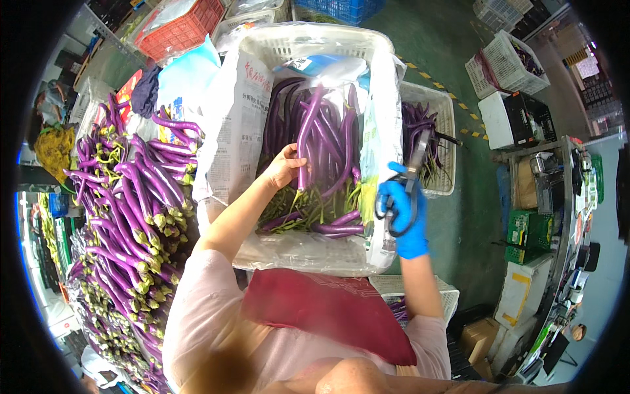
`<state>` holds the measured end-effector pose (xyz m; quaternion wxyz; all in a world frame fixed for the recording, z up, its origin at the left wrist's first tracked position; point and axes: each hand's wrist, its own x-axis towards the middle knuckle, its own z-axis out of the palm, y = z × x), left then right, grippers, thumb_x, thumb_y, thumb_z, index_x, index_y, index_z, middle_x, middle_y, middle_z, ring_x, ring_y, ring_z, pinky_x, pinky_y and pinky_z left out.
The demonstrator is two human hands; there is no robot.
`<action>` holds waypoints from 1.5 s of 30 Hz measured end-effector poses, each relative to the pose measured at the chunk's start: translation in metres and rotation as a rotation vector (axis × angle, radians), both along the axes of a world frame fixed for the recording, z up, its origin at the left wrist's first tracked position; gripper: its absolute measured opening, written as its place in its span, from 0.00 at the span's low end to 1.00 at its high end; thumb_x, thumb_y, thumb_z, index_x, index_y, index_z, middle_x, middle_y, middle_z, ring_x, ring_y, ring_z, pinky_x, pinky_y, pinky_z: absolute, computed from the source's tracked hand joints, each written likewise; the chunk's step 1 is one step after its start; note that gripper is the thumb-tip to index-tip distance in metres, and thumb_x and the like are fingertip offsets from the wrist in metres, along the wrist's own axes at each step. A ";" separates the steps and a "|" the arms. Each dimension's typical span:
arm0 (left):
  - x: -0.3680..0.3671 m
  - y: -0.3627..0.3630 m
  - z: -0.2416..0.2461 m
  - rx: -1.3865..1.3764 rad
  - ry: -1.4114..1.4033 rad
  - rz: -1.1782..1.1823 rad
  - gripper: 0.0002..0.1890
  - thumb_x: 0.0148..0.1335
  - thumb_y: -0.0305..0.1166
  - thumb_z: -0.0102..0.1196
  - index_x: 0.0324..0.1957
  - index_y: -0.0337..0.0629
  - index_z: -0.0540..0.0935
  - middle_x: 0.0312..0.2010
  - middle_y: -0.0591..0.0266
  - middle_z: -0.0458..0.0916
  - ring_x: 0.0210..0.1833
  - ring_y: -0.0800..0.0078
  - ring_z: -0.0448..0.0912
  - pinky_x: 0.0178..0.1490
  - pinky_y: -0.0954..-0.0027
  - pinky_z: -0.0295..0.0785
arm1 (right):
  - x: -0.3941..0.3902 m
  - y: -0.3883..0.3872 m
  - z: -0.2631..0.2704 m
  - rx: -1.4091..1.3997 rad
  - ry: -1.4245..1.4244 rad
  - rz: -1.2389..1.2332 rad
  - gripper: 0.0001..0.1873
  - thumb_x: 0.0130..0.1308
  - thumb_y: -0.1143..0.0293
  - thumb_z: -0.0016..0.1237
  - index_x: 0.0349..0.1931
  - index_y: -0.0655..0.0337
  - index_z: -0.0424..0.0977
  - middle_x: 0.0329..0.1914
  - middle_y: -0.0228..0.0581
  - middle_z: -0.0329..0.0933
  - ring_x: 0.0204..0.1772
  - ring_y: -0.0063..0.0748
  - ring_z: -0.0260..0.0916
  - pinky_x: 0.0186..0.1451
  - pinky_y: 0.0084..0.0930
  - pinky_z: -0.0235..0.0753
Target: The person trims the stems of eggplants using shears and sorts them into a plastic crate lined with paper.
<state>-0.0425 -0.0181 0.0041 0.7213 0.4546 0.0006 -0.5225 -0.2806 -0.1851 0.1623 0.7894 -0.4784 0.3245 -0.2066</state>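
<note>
My bare left hand (284, 168) grips a long purple eggplant (309, 125) near its green stem end. It holds this above a white plastic crate (320, 33) lined with newspaper (231, 133) and plastic film. Inside the crate, more long eggplants (283, 118) lie with their green stems toward me, and a few lie crosswise at the near end. In a blue glove, my right hand (411, 212) holds black-handled scissors (419, 152) beyond the crate's right edge. The scissors are blurred, so whether the blades are apart is unclear.
A large heap of eggplants (133, 197) lies to my left. Right of the crate, a white basket (445, 143) holds thin eggplants; another basket (450, 298) stands near my right elbow. A red crate (182, 27) and a blue crate (339, 10) stand beyond. A cluttered workbench (566, 207) runs at far right.
</note>
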 end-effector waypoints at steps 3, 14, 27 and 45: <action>0.001 -0.002 -0.001 -0.092 -0.040 0.028 0.24 0.48 0.16 0.58 0.49 0.41 0.69 0.36 0.63 0.75 0.33 0.70 0.75 0.40 0.68 0.74 | 0.028 0.020 -0.030 0.021 -0.014 0.128 0.19 0.59 0.73 0.49 0.52 0.63 0.67 0.28 0.33 0.72 0.27 0.19 0.68 0.28 0.15 0.68; -0.027 -0.047 -0.024 0.166 -0.350 0.021 0.11 0.63 0.34 0.52 0.44 0.41 0.70 0.28 0.68 0.73 0.26 0.80 0.70 0.30 0.75 0.69 | 0.033 0.012 -0.055 0.068 -0.163 -0.144 0.22 0.59 0.76 0.49 0.55 0.67 0.63 0.26 0.32 0.70 0.24 0.17 0.65 0.24 0.14 0.65; -0.053 -0.135 -0.083 1.071 -0.961 -0.573 0.32 0.41 0.40 0.66 0.49 0.37 0.69 0.41 0.48 0.79 0.46 0.56 0.78 0.47 0.61 0.74 | 0.031 0.011 -0.050 0.027 -0.115 -0.155 0.22 0.58 0.79 0.49 0.54 0.68 0.65 0.26 0.31 0.70 0.23 0.18 0.66 0.25 0.14 0.66; -0.010 -0.045 0.022 -0.078 -0.080 -0.232 0.25 0.52 0.36 0.63 0.50 0.40 0.70 0.38 0.61 0.78 0.38 0.73 0.77 0.44 0.68 0.76 | 0.031 0.012 -0.052 -0.039 -0.056 -0.034 0.21 0.58 0.74 0.53 0.53 0.58 0.68 0.28 0.24 0.69 0.29 0.15 0.65 0.30 0.12 0.65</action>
